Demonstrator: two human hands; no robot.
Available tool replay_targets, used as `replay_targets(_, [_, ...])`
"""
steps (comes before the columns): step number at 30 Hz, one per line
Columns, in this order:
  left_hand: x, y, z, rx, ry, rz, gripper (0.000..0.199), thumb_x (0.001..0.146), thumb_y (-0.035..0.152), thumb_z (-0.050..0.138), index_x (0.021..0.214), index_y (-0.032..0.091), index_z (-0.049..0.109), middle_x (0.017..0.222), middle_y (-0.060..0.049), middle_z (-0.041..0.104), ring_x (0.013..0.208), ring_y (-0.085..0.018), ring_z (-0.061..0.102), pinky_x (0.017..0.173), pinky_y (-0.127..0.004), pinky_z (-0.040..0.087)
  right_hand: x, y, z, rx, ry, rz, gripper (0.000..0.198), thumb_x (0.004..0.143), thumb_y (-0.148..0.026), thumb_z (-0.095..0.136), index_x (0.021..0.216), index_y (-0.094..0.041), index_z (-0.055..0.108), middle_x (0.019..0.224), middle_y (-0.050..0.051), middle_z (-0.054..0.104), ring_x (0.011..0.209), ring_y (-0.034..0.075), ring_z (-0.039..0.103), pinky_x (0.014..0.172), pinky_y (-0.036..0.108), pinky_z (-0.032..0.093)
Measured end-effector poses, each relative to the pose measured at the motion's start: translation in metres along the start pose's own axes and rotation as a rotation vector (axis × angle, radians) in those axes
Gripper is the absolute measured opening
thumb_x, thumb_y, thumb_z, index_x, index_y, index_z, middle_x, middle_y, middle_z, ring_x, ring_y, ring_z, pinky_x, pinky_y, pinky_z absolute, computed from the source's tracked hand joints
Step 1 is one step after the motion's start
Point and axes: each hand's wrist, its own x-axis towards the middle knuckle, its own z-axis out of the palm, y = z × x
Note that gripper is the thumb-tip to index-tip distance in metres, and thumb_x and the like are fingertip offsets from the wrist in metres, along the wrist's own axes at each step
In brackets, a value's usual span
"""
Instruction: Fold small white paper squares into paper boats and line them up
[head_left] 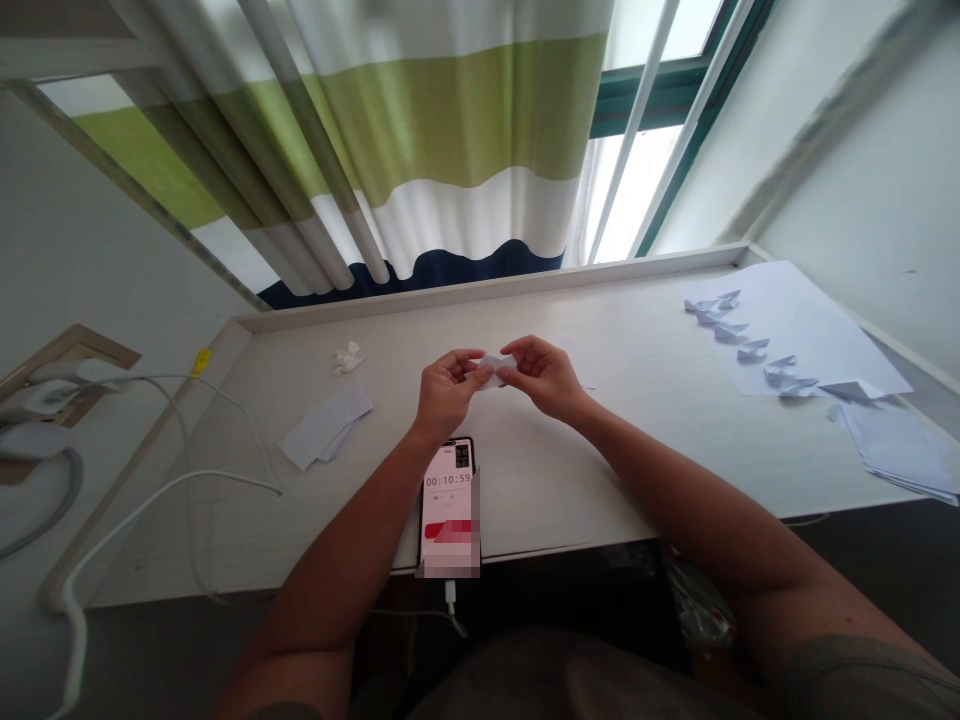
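Note:
Between my two hands, over the middle of the desk, is a small folded piece of white paper (492, 367). My left hand (450, 388) pinches its left side with thumb and fingers. On the opposite side my right hand (545, 378) grips it the same way, both thumbs on the near face. Part of the paper is hidden behind the fingers. Below my left wrist a phone (448, 500) lies face up, its screen reading 00:10:59. To the left rests a stack of white paper slips (327, 425), with a crumpled bit of paper (348, 357) behind it.
At the right, several folded paper shapes (753, 348) stand in a row along a large white sheet (810, 320). More loose paper (896, 448) lies by the right edge. White cables (172, 480) loop over the desk's left end. A raised rim (480, 288) borders the back below the curtain (465, 120).

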Motion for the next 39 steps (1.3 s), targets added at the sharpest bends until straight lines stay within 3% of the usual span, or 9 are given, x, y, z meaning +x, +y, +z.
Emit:
replay_targets(4, [0.0,-0.001,0.002,0.018,0.072,0.027,0.048,0.068,0.049,0.099,0.098,0.018,0.079,0.081,-0.001,0.076,0.076,-0.015,0.071,0.076,-0.031,0.058,0.0,0.001,0.002,0.026,-0.011,0.058,0.054,0.071,-0.057,0.099,0.102,-0.023,0.07,0.069,-0.007,0.061,0.066,0.015,0.068,0.076,0.039,0.069])
replay_targets(14, [0.001,0.006,-0.005,-0.016,-0.057,-0.068,0.043,0.071,0.049,0.097,0.096,0.017,0.083,0.093,-0.007,0.082,0.08,-0.018,0.072,0.072,-0.033,0.058,0.001,0.0,0.0,0.064,0.018,0.074,0.052,0.07,-0.056,0.1,0.095,-0.021,0.072,0.078,-0.001,0.073,0.074,0.017,0.075,0.079,0.039,0.07])
replay_targets(19, [0.003,0.008,-0.009,0.018,-0.096,-0.093,0.043,0.068,0.051,0.099,0.093,0.018,0.086,0.087,-0.007,0.083,0.073,-0.016,0.07,0.07,-0.032,0.057,0.001,-0.001,-0.002,0.06,0.026,0.102,0.052,0.069,-0.055,0.101,0.092,-0.02,0.072,0.077,0.0,0.074,0.074,0.018,0.075,0.077,0.038,0.068])
replay_targets(25, [0.002,0.011,-0.01,0.048,-0.088,-0.104,0.042,0.064,0.05,0.102,0.086,0.019,0.087,0.082,-0.007,0.082,0.069,-0.016,0.069,0.069,-0.032,0.057,0.001,-0.005,-0.005,0.061,-0.062,0.14,0.048,0.074,-0.057,0.098,0.091,-0.02,0.071,0.084,0.002,0.077,0.079,0.019,0.075,0.078,0.038,0.066])
replay_targets(34, [0.002,0.011,-0.012,0.042,-0.083,-0.132,0.038,0.061,0.038,0.103,0.089,0.018,0.086,0.087,-0.006,0.083,0.073,-0.016,0.07,0.072,-0.033,0.06,0.003,-0.01,-0.016,-0.249,-0.056,-0.004,0.032,0.09,-0.054,0.083,0.099,-0.024,0.078,0.101,0.006,0.078,0.099,0.023,0.073,0.086,0.04,0.063])
replay_targets(39, [0.003,0.014,-0.012,0.006,-0.064,-0.15,0.04,0.061,0.031,0.101,0.094,0.017,0.084,0.089,-0.005,0.083,0.077,-0.016,0.071,0.073,-0.032,0.06,0.002,-0.01,-0.016,-0.325,-0.073,-0.027,0.026,0.093,-0.05,0.079,0.099,-0.024,0.079,0.103,0.006,0.076,0.098,0.024,0.072,0.085,0.041,0.065])
